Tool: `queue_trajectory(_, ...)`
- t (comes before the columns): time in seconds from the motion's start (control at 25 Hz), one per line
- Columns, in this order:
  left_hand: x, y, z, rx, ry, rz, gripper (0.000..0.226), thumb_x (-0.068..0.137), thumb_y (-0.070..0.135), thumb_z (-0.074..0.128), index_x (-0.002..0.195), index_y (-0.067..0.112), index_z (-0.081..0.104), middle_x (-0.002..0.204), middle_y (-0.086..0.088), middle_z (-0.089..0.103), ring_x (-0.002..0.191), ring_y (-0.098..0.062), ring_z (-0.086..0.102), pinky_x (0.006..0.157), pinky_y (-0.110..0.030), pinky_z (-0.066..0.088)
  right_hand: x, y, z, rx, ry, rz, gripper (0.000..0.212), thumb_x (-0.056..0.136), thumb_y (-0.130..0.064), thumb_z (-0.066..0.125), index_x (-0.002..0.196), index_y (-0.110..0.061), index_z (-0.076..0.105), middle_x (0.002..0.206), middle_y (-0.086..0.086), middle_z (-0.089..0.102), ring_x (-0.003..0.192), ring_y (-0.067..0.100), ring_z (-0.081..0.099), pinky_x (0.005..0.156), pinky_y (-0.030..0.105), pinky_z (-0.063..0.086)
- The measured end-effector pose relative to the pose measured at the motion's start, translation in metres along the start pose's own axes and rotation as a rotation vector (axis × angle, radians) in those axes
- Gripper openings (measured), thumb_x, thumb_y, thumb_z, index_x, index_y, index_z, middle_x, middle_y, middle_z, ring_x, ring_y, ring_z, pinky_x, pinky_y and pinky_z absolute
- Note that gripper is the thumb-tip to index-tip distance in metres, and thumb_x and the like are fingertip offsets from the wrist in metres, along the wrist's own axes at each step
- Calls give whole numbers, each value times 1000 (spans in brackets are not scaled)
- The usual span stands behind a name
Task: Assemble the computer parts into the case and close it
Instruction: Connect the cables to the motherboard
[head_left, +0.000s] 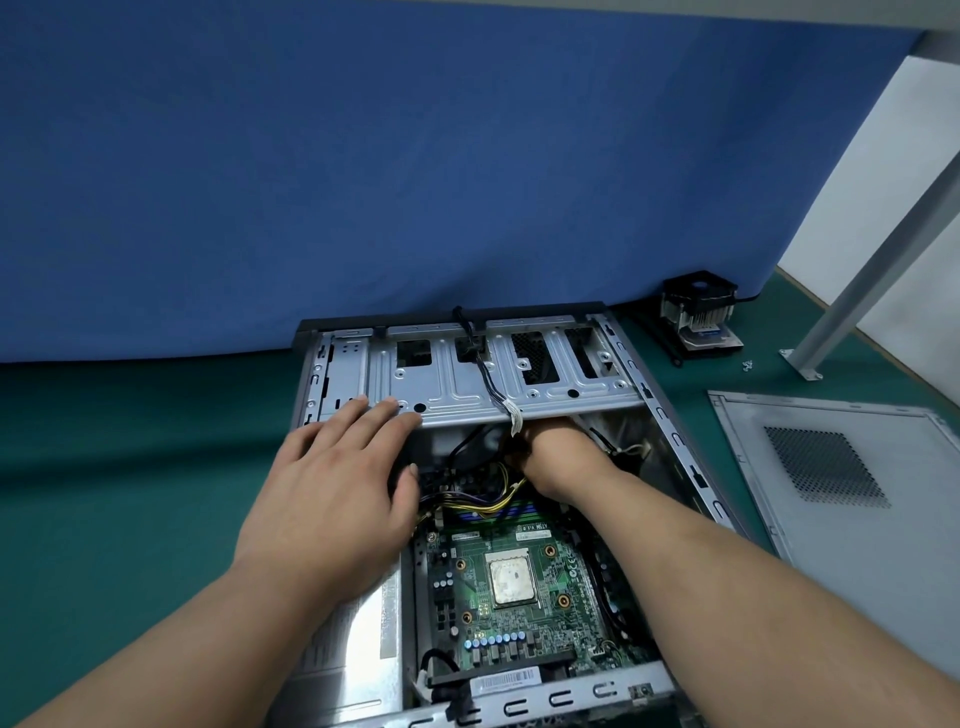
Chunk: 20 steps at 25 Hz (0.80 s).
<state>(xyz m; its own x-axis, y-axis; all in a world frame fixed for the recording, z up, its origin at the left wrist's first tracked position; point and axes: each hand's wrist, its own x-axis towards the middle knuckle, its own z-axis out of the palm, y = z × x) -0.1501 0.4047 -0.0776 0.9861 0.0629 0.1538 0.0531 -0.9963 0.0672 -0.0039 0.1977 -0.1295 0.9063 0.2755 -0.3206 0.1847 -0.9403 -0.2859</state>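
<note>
Two hands: left hand rests flat on drive cage; right hand's grip is hidden beneath it.

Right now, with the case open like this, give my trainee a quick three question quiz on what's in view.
1. True or false: the CPU cooler is mounted on the motherboard.
2. Which hand reaches under the drive cage? A left hand, B right hand
3. Fill in: the side panel lies on the ___ mat.

Key: 1 false; 2 B; 3 green
</note>
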Motion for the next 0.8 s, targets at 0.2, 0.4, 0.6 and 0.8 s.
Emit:
queue_trajectory(0.2,0,0,0,-1,-5,-3,68,91,58,16,153,41,38,161,23,36,153,-4,21,117,-33,14,3,-3,5,-37,18,6,25,97,-22,62,120,-16,68,113,12,65,101,34,64,81,34,52)
queue_trajectory(0.4,0,0,-1,0,-3,-1,69,90,58,14,154,42,36,162,23,33,153,-3,19,117,-31,11,4,-3,7,-17,40,16,23,94,-19,62,115,-15,69,103,11,64,94,33,64,76,32,48)
queue_trajectory(0.6,0,0,-2,-15,-5,-4,70,90,58,14,154,42,36,162,23,33,153,-2,18,118,-32,14,1,-1,7,10,51,-3,23,95,-19,62,117,-16,69,111,13,67,99,34,65,82,34,51)
queue_trajectory(0.8,0,0,0,-17,-4,-7,68,90,58,15,153,42,37,161,24,34,153,-2,19,118,-33,15,-2,2,4,5,67,-19,26,96,-21,62,121,-17,68,112,14,66,99,35,64,86,38,56)
